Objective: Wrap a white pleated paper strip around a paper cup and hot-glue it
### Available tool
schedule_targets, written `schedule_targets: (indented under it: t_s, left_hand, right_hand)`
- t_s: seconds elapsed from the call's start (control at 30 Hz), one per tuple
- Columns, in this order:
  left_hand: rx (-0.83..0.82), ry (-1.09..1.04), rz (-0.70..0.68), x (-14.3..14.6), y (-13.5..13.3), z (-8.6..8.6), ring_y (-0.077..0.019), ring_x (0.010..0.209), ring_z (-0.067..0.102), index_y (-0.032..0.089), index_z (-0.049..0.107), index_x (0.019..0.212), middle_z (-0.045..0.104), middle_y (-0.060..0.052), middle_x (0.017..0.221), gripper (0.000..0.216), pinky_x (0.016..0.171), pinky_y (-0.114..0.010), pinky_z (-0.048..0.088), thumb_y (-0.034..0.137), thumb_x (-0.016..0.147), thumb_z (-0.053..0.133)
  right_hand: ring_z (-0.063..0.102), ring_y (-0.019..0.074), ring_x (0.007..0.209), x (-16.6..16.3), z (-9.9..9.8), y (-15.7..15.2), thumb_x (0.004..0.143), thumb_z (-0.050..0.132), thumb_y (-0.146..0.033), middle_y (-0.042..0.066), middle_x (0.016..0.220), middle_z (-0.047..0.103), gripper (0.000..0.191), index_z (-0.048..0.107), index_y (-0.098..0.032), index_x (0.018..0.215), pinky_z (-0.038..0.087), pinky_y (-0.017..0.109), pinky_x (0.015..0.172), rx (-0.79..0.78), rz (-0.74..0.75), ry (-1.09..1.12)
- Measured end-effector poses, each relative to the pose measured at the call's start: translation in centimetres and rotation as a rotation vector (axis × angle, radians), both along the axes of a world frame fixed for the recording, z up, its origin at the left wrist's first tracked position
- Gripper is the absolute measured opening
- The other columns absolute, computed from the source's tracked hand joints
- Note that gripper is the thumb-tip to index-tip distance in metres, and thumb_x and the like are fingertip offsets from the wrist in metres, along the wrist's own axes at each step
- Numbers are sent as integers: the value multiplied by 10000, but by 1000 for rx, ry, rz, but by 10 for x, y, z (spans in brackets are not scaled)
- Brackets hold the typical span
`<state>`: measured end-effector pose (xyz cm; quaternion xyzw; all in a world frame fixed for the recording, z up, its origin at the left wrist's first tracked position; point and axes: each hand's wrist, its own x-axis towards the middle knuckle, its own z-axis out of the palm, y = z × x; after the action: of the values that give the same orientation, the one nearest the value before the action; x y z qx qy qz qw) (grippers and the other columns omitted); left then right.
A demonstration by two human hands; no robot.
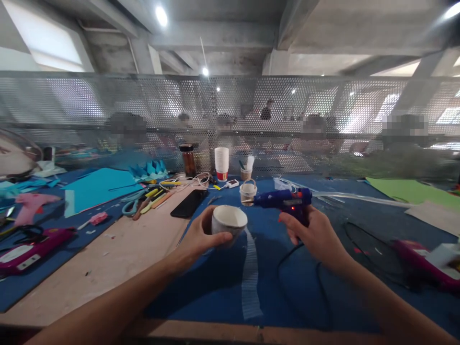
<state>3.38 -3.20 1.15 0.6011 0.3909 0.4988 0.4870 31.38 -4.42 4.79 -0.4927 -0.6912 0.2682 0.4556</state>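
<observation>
My left hand (200, 238) is closed round a small white paper cup (229, 223), held tilted above the blue mat with its open mouth towards me. My right hand (312, 235) grips the handle of a blue hot glue gun (283, 199); its nozzle points left, a short way above and to the right of the cup. A red light glows on the gun's body. Its black cord (287, 258) trails down over the mat. A white corrugated paper strip (250, 273) lies flat on the mat below the cup.
A blue mat (287, 287) covers the bench over brown board (118, 258). Behind lie a black phone (189, 203), a small handled paper cup (247, 191), stacked cups (222, 163), a dark jar (189, 160), scissors and pens (147, 200). Pink glue guns (32, 249) lie left and right. A perforated metal screen (230, 120) stands behind, with people beyond.
</observation>
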Motion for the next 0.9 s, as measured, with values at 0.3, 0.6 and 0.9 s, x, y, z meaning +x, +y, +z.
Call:
schedule_targets:
  t_s: [0.3,0.6,0.9]
  left_hand:
    - [-39,50,-12,3,0,0,-223,960,635,184,592,1169,692,-55,1050,613,737,-277,500,346,660,892]
    - [-57,50,5,8,-2,3,-211,907,644,165,597,1120,689,-54,1013,593,725,-284,519,320,628,891]
    - [-54,60,-6,8,-2,3,-215,906,644,170,592,1119,687,-56,1014,601,708,-287,521,326,623,895]
  right_hand:
    - [637,164,564,-1,-30,-12,904,683,-425,2,672,715,231,722,-200,867,509,266,552,383,54,-171]
    - [691,194,673,-2,-42,-12,947,648,-437,28,807,740,248,687,-220,1062,538,287,624,353,132,-257]
    - [632,152,591,-3,-32,-15,946,669,-419,-9,766,706,214,656,-228,1044,454,252,558,395,159,-329]
